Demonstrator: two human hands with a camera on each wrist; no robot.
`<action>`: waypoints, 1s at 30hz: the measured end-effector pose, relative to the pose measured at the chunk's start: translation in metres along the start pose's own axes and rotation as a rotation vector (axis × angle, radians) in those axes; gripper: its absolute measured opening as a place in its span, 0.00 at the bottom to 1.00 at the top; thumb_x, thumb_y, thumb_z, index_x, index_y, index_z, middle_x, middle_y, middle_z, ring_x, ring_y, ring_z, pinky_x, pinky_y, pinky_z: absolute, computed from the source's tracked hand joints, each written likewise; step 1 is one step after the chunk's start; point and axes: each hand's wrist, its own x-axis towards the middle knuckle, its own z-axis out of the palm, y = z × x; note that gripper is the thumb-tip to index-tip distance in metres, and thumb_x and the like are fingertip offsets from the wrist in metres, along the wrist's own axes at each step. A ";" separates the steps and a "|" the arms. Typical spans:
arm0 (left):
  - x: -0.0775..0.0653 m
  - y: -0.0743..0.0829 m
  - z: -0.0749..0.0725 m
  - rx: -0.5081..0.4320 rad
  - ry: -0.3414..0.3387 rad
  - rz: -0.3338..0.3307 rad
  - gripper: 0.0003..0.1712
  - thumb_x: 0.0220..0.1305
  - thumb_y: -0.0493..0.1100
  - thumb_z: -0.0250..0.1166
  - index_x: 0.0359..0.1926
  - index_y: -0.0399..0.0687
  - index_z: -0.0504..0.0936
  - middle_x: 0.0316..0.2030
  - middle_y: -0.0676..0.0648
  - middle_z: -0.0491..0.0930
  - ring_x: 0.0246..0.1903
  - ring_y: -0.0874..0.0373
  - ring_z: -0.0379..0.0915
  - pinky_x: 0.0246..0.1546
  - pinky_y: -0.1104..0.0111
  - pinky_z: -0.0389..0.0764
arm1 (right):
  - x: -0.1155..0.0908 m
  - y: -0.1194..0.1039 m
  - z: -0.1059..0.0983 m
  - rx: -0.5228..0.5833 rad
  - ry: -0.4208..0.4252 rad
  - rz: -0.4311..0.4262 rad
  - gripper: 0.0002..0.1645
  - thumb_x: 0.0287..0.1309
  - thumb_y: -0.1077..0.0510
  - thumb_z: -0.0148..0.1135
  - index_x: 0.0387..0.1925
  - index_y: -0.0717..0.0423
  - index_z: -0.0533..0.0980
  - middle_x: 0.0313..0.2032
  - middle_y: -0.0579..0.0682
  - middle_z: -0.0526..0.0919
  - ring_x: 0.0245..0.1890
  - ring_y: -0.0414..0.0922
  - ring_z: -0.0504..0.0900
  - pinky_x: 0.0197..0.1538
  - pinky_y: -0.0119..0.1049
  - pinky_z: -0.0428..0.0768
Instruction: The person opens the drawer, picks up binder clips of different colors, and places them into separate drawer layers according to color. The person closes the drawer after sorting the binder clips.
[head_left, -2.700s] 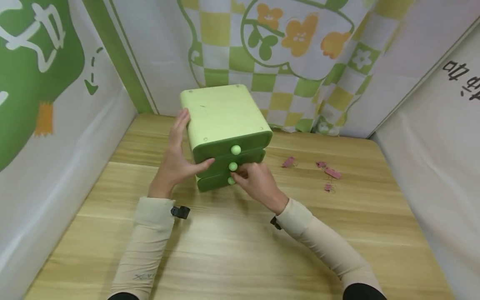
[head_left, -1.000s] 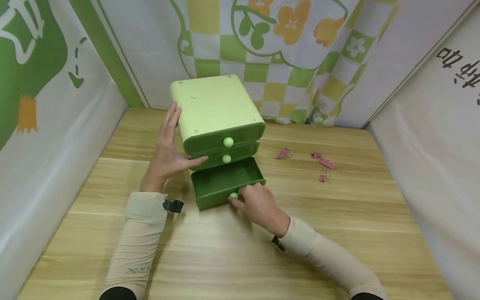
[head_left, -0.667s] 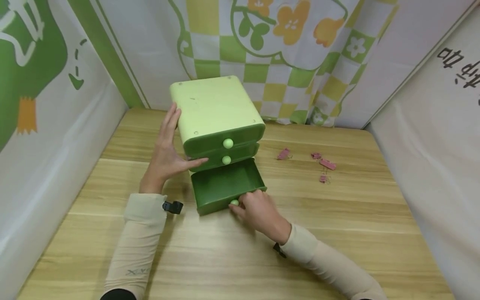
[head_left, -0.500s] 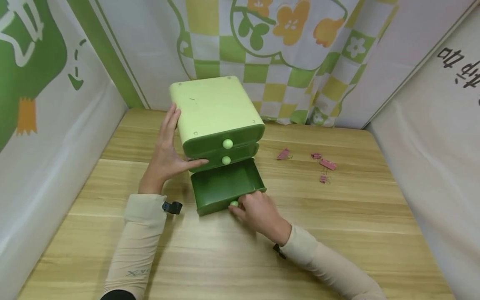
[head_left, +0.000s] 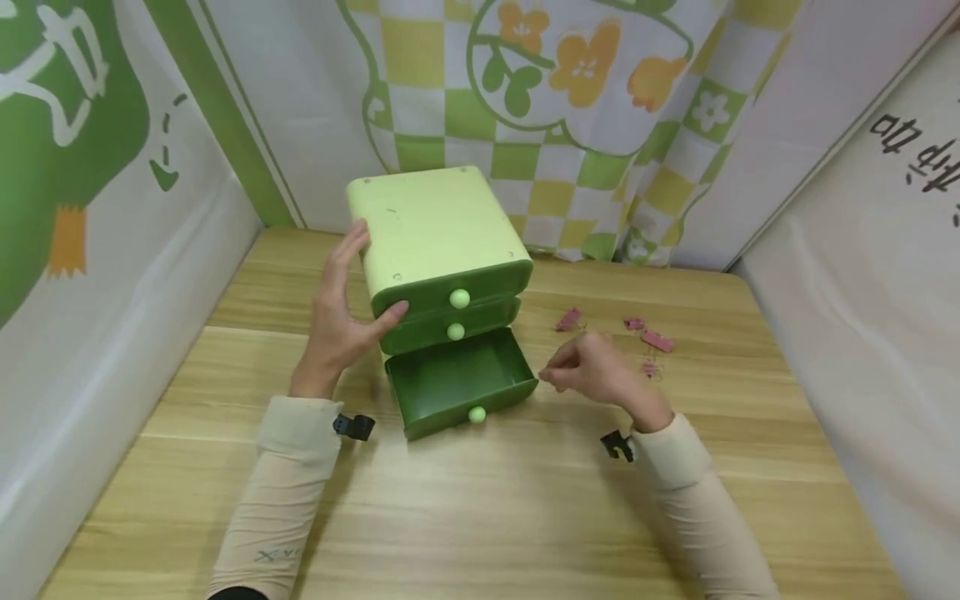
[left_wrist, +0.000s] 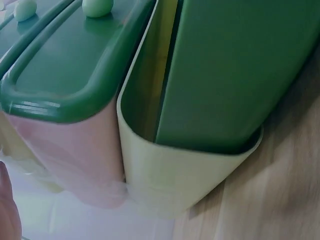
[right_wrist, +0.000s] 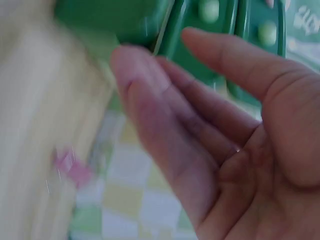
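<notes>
A small desktop drawer cabinet, pale green with dark green fronts, stands on the wooden table. Its bottom drawer is pulled out, and its inside looks bare. My left hand braces the cabinet's left side with extended fingers, its thumb lying across the front edge. Off the knob, my right hand hovers beside the drawer's right corner; the right wrist view shows its palm bare and its fingers loosely bent. Just beyond this hand lie pink binder clips.
One pink binder clip lies nearer the cabinet than the others. A checked curtain hangs behind the table, and white panels border it left and right.
The bottom drawer, closed at first, has slid out toward me. My right hand has let go of its knob and moved right, toward the clips. The left hand stays on the cabinet, its thumb slightly higher.
</notes>
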 end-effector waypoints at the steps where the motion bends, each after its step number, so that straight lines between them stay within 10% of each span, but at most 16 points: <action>1: -0.001 0.000 0.001 -0.010 0.007 0.005 0.55 0.52 0.51 0.75 0.77 0.33 0.65 0.81 0.38 0.61 0.82 0.42 0.53 0.86 0.50 0.53 | 0.000 0.005 -0.009 -0.008 0.011 0.033 0.12 0.69 0.56 0.69 0.38 0.61 0.91 0.32 0.54 0.92 0.31 0.47 0.89 0.33 0.31 0.81; 9: -0.004 -0.005 0.006 -0.039 0.044 0.055 0.54 0.57 0.61 0.76 0.75 0.36 0.68 0.79 0.38 0.64 0.82 0.42 0.55 0.85 0.50 0.55 | 0.013 0.051 -0.043 -0.114 0.147 0.203 0.20 0.70 0.54 0.68 0.53 0.68 0.85 0.48 0.65 0.91 0.49 0.59 0.89 0.53 0.53 0.89; 30: -0.004 -0.009 0.005 -0.048 0.056 0.094 0.54 0.57 0.63 0.76 0.75 0.37 0.69 0.79 0.39 0.66 0.81 0.42 0.57 0.84 0.51 0.59 | 0.068 0.119 -0.031 -0.116 0.228 0.121 0.12 0.66 0.58 0.72 0.49 0.59 0.89 0.50 0.61 0.91 0.54 0.61 0.88 0.64 0.57 0.85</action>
